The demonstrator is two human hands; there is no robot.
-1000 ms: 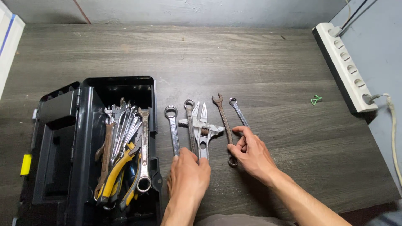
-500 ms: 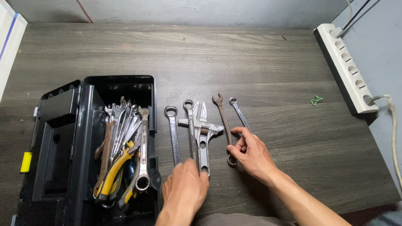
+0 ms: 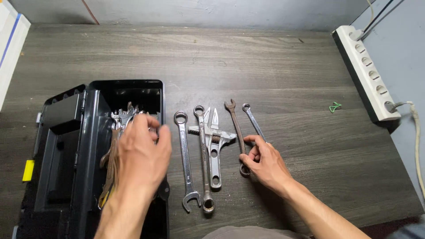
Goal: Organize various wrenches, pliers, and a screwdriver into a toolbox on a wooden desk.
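My left hand [image 3: 141, 152] hovers over the open black toolbox [image 3: 95, 99], fingers spread above the wrenches and yellow-handled pliers [image 3: 105, 197] inside; it holds nothing. My right hand [image 3: 265, 161] rests on the table with its fingers pinching the lower part of a slim silver wrench [image 3: 252, 119], next to a rusty brown wrench [image 3: 234, 121]. Left of these lie an adjustable wrench [image 3: 215, 146], a long combination wrench [image 3: 202, 150] and another combination wrench [image 3: 185, 155], all side by side on the dark wooden table [image 3: 274, 66].
A white power strip [image 3: 365, 71] lies along the right edge with cables. A small green clip [image 3: 334, 106] sits near it. The toolbox's lid [image 3: 53, 155] lies open to the left. A white object [image 3: 9, 48] stands at the far left edge.
My left hand left the wrenches on the table and moved left over the toolbox, uncovering their lower ends. My right hand stayed on the slim wrench.
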